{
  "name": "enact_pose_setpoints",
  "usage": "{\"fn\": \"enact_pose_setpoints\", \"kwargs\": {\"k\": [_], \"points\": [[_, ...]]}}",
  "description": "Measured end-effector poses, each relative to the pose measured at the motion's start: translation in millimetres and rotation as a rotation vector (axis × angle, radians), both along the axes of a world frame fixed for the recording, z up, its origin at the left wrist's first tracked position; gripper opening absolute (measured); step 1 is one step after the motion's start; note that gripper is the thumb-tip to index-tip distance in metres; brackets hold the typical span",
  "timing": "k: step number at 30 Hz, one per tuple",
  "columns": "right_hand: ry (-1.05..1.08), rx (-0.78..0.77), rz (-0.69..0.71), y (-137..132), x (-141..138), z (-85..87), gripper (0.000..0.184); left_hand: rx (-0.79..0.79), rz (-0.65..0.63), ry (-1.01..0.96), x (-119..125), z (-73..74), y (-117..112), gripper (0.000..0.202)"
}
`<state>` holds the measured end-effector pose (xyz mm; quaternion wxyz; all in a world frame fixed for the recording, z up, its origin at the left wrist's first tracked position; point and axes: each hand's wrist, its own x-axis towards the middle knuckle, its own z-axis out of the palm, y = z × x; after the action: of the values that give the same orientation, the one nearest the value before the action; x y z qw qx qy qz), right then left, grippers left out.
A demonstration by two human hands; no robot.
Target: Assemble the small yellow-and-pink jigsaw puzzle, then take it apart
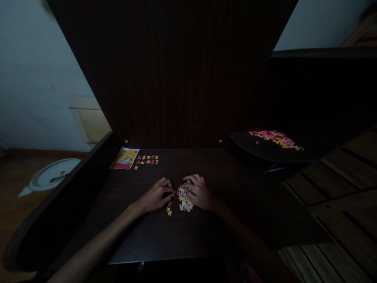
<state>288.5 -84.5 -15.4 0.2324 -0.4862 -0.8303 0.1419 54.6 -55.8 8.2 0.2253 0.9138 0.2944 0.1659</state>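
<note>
A heap of jigsaw puzzle pieces [185, 202], in yellow, white and pink, lies on the dark wooden desk [153, 236]. At the heap's left edge is my left hand [160, 194], its fingers curled in and thumb near the index finger; what they pinch, if anything, is too small to tell. My right hand [198, 192] rests over the heap's right side with fingers stretched apart, touching pieces. Just below my left hand, a yellow piece [169, 211] lies loose. Further back, several pieces [148, 159] are laid out in short rows beside a picture card [126, 158] showing a white animal on yellow and red.
On a dark shelf [244, 147] at the right, a pile of small bright bits [275, 137] is spread. A raised side panel [59, 212] borders the desk on the left, and a tall back panel [176, 78] rises behind. A white oval tray [44, 181] is at the lower left.
</note>
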Motion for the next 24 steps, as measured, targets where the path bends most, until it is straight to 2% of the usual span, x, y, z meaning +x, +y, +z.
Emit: {"fn": "enact_pose_setpoints", "kwargs": {"k": [5,11,15,24], "points": [[0.012,0.012,-0.015,0.3,-0.1,0.2,0.018,-0.045,0.016,-0.019,-1.5,-1.2,1.0,0.017],[-0.002,0.02,-0.03,1.0,0.1,-0.1,0.016,0.02,0.046,0.005,10.8,-7.5,7.6,0.028],[0.001,0.035,-0.046,1.7,0.9,-1.4,0.014,0.066,0.02,0.04,15.1,-8.1,11.7,0.025],[0.008,0.056,-0.053,1.9,1.5,-3.3,0.013,0.071,0.088,0.068,2.6,-11.2,16.3,0.02]]}}
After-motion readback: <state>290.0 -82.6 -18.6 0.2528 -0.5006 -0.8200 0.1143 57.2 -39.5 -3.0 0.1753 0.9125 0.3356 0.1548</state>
